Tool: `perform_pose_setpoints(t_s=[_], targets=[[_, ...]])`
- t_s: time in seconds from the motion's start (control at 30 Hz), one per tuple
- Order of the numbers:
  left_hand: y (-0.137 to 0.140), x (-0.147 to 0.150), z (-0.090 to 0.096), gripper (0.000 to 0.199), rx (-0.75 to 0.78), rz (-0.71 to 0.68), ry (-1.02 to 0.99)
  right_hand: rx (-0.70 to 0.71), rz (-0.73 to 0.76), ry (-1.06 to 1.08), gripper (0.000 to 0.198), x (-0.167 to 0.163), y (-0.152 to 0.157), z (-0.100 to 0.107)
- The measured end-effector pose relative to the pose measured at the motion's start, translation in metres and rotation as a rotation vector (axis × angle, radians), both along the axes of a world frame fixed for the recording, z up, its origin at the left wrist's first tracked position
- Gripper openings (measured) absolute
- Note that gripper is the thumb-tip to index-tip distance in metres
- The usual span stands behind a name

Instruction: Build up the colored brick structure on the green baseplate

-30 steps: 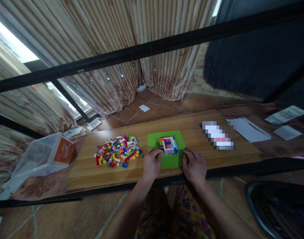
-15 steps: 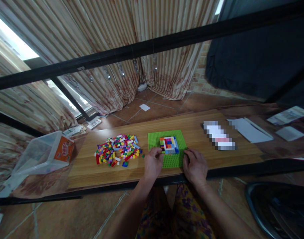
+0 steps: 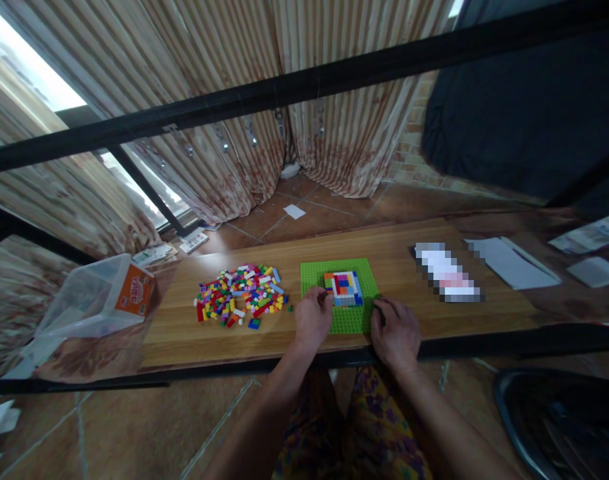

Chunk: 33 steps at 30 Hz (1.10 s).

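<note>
okay, green baseplate [image 3: 354,319] sits near the front edge of the wooden table [image 3: 184,337], right under both hands. the left hand [image 3: 312,321] rests on the plate's left front corner, fingers curled together with the tips pressed at the left side of the small multicolour brick block [image 3: 346,288]; can't tell if a loose brick is pinched between them, too small. the right hand [image 3: 396,331] lies flat-ish at the plate's right front corner, fingers bent and close together, tips touching the plate's right edge, nothing visibly clamped in it.

brick block stands just beyond the left fingertips, on the middle of the plate, studs up, a bare green margin all around it. the pile of loose bricks [image 3: 239,301] is left of the left fingers, near but apart from the plate, a strip of bare wood between. beyond the right fingers and further right lies a blurred-out flat item [image 3: 447,280], well apart, then white papers [image 3: 514,263]. open wood behind the plate up to the far table edge.

both forearms come in from below over the front table edge, wrists low, palms down, angled inward toward the plate. a clear plastic tub [image 3: 92,297] lies tipped off the table's left end. black frame bar [image 3: 304,87] crosses overhead.
</note>
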<state>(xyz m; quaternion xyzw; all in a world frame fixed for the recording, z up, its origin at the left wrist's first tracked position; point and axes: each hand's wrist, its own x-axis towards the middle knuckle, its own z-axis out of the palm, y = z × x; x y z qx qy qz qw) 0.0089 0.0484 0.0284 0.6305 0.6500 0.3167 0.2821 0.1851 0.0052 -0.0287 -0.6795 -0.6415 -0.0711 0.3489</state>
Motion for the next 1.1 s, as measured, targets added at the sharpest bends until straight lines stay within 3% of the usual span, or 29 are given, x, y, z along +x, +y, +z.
perform_pose_setpoints(t_s=[0.7, 0.93, 1.1], targets=[[0.003, 0.005, -0.006, 0.016, -0.091, 0.058, -0.041, 0.026, -0.002, -0.057, 0.026, 0.003, -0.001, -0.003], [-0.006, 0.000, -0.005, 0.020, -0.004, 0.036, -0.098, 0.043, -0.006, -0.075, 0.030, 0.005, 0.000, -0.007], [-0.022, -0.025, -0.005, 0.018, 0.074, 0.041, -0.135, 0.047, 0.001, -0.083, 0.032, 0.006, 0.000, -0.007]])
